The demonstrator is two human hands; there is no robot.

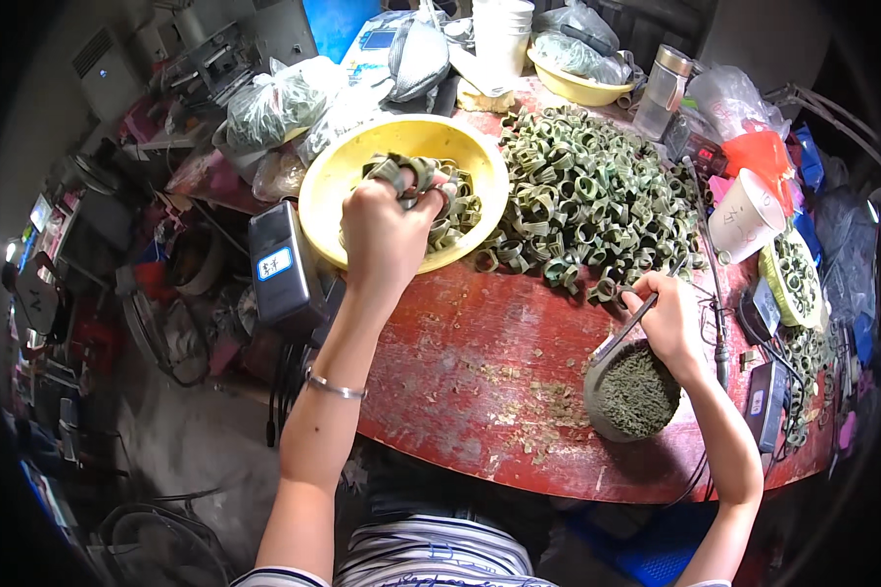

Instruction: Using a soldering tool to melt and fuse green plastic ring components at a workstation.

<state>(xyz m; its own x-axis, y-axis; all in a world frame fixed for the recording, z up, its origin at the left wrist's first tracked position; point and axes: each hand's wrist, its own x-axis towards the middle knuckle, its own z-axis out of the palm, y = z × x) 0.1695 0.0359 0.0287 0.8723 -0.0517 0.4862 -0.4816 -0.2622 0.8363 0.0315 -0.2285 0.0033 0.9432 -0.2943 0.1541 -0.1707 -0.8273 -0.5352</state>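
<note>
Take the middle of the view as the clock hub, with 12 o'clock directed away from you. The work surface is the red table [460, 342].

Left hand: your left hand [390, 227] is at 11 o'clock, above the yellow bowl [325, 196]. Its fingers are curled closed around some green rings [411, 170] of folded strip; the exact count cannot be told, as the hand hides part of them. More rings lie in the bowl beneath. A metal bangle [335, 387] encircles your left wrist.

Right hand: your right hand [670, 321] is at 3 o'clock, its thumb and fingers pinched closed on a slim metal tool [621, 338]. The tool slants, its lower end pointing to 8 o'clock, at the rim of a dark cup [605, 421]. Contact with the rim cannot be confirmed. The cup stands at 4 o'clock and contains greenish granules [646, 391].

Ring stock: the large ring pile [597, 196] is at 2 o'clock, just beside the yellow bowl and near your right fingertips.

Surroundings: pale flakes [543, 421] are scattered to the left of the dark cup. A white paper cup [749, 217] tilts between 2 and 3 o'clock. A black box [286, 295] is at 9 o'clock.
</note>
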